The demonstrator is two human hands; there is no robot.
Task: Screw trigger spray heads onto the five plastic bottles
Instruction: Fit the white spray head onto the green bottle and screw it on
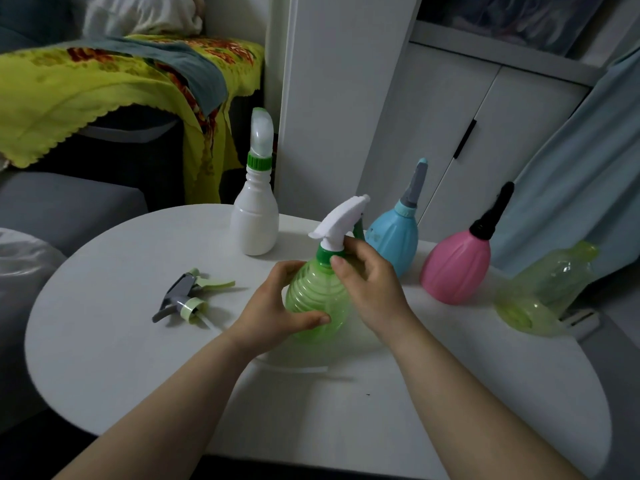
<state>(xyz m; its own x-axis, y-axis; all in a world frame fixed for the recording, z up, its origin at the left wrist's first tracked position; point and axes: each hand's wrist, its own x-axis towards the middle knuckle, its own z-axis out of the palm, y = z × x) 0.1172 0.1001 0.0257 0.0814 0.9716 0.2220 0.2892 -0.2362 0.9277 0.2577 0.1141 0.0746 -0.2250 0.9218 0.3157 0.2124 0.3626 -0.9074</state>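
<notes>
Bottles on round white table, cabinet and draped sofa behind.

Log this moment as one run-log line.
left hand: grips green bottle | right hand: on green collar of white spray head | grey spray head: loose on table
</notes>
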